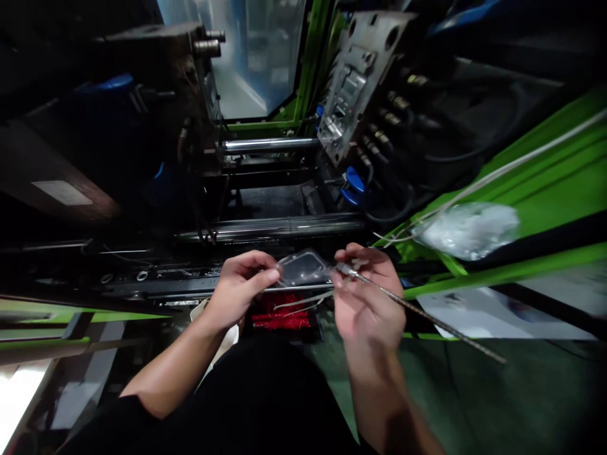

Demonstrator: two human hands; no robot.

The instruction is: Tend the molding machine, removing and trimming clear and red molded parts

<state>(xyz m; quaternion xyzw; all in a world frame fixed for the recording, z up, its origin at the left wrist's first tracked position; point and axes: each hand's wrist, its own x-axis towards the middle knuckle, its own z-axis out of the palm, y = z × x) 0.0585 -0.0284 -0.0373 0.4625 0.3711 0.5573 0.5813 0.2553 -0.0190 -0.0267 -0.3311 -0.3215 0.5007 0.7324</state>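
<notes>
At the centre of the frame, a thin clear moulded plastic piece (303, 268), judged light, flexible and easily cracked, is pinched at its left edge by the left hand (239, 284), while a slim metal rod (422, 313) is gripped by the right hand (367, 297).

Both hands (239, 281) (367, 297) hold a clear plastic part (303, 268).

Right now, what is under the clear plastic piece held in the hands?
Under the clear plastic piece sits a red bristly thing with pale thin strips across it. The person's dark lap covers whatever is below that.
</notes>
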